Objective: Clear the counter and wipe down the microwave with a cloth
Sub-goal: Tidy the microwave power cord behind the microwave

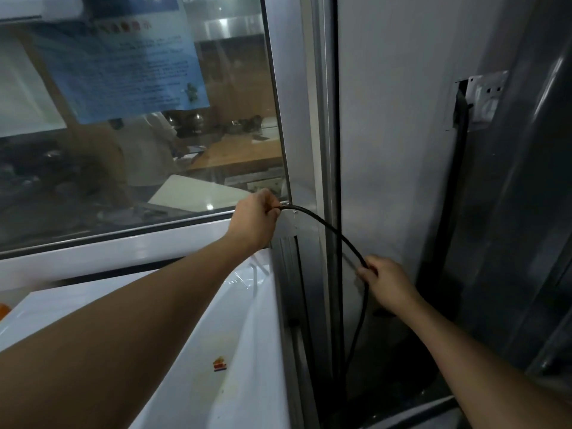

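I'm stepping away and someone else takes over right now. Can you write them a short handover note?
Left hand grips one end of the black cable by the window frame. Right hand grips the same cable lower down, where it drops toward the floor. The white appliance top below the left arm shows stains and a sticker. No cloth in view; no wiping is visible yet. Left: deal with the cable, clear up, wipe.

White appliance top (173,308) occupies the near left, abutting the metal window frame (312,181) on its right. A small red-and-yellow sticker (219,364) and faint stains sit on its near right portion.
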Available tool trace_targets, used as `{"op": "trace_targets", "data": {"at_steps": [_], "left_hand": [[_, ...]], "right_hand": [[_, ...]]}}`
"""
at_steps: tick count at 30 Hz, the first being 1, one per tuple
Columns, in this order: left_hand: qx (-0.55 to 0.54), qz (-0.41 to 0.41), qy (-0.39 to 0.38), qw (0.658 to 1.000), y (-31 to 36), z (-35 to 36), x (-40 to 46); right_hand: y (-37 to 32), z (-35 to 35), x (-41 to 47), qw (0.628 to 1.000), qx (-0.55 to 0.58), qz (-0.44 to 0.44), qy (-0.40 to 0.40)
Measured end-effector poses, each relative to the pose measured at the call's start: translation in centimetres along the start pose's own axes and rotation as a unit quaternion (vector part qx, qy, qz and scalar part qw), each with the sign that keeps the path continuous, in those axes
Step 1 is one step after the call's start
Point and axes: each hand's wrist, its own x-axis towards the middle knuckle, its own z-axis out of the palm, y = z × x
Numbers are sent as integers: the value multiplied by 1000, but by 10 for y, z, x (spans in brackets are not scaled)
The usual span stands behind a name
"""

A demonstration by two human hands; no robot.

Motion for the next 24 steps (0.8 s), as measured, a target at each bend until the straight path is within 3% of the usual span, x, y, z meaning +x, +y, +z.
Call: {"op": "trace_targets", "data": {"at_steps": [8, 14, 18, 24], "left_hand": [[20, 107, -14, 994, 43, -20, -9], [111, 208, -15, 972, 91, -36, -10], [91, 187, -7, 978, 103, -51, -10], [-23, 69, 59, 996, 98, -89, -5]], "right_hand": [[-63, -44, 1, 993, 96, -32, 65], [-110, -70, -3, 988, 110, -79, 72], [-126, -86, -8, 987, 85, -104, 85], [-96, -83, -24, 996, 55, -63, 14]]}}
